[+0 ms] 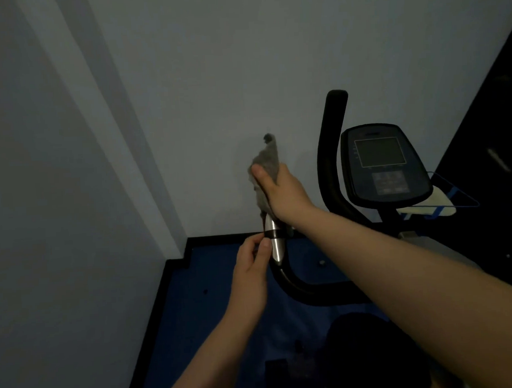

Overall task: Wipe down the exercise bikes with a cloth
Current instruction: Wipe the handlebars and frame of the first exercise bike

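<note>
Head view looks down at an exercise bike (pixel 335 290) in a dim room, close to a pale wall (pixel 214 78). The right hand (pixel 281 192) is wrapped around a gray cloth (pixel 266 161), with the thumb pressed on top of it. The cloth covers the top of the left handlebar (pixel 276 245), and one corner of the cloth sticks up above the hand. Just under the cloth, the handlebar has a shiny silver part with a dark band around it. The left hand (pixel 250 270) is nearer and lower, right beside the silver part. Its thumb and fingers are curled and touch the bar near the dark band, but how tightly it grips is hard to tell.

The right handlebar (pixel 332 149) is black and curves up far to the right. Next to it sits the bike's screen panel (pixel 382 165), dark and tilted up. Behind the panel, on the right, is something pale with blue edges (pixel 437 203), too dim to make out. Under the bike lies a blue floor mat (pixel 212 298) with a black border. The black seat (pixel 370 353) is near the bottom of the view.
</note>
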Motion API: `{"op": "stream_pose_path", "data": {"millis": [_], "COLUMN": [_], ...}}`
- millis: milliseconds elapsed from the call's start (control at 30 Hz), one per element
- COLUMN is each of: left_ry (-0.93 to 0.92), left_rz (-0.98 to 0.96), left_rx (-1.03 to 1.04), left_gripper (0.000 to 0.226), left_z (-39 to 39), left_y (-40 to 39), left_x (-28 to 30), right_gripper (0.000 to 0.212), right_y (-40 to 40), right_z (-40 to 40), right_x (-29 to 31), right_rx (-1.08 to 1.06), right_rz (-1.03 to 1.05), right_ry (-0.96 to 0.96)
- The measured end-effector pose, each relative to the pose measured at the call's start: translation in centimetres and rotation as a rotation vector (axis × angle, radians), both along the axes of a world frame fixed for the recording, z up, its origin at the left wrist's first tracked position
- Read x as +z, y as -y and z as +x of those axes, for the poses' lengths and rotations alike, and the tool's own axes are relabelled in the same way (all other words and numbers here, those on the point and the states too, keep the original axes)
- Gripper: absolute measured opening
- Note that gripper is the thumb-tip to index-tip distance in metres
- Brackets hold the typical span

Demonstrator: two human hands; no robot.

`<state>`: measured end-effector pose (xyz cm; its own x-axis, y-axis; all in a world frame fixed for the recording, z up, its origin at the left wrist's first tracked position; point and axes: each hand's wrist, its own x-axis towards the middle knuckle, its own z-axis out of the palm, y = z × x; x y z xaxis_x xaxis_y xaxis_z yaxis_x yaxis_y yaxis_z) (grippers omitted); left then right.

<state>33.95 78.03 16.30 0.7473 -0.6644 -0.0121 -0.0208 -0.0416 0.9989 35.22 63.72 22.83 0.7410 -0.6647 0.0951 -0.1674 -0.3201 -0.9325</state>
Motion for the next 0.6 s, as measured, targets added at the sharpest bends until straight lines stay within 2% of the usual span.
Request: {"op": "stream_pose_path", "data": {"millis": [67, 133, 267, 367, 433, 533, 600], "left_ry": [-0.011, -0.011, 0.005, 0.041, 0.037, -0.068, -0.082], "left_rz": [0.001, -0.014, -0.024, -0.013, -0.005, -0.008, -0.006], "left_rx": [-0.009, -0.01, -0.039, -0.071, -0.112, -0.225, -0.297], "left_gripper": [0.031, 0.041, 0.05, 0.048, 0.041, 0.023, 0.032], "left_z": [-0.1, -0.2, -0.7, -1.8, -2.4, -2.3, -2.1], "left_y": [-0.1, -0.3, -0.7, -0.9, -1.1, -1.5, -1.9], "left_x": [-0.1, -0.1, -0.4, -0.7, -0.8, -1.3, -1.5], "right_gripper": [0.045, 0.05, 0.069, 0.048, 0.047, 0.067, 0.08], "right_y": [-0.6, -1.4, -1.5, -1.1, -1.3, -2.5, -2.6], "right_z": [-0.6, -2.5, -4.9, -3.5, -3.2, -5.7, -7.4], "right_x": [-1.0, -2.7, -4.2, -2.3, -2.2, -4.1, -4.7], "right_rx": [0.007, 0.079, 0.228, 0.185, 0.158, 0.281, 0.399], "right_rz": [0.088, 0.197, 0.072, 0.104, 0.179, 0.194, 0.177], "right_ry": [0.023, -0.028, -0.231, -0.158, -0.094, -0.13, -0.201]}}
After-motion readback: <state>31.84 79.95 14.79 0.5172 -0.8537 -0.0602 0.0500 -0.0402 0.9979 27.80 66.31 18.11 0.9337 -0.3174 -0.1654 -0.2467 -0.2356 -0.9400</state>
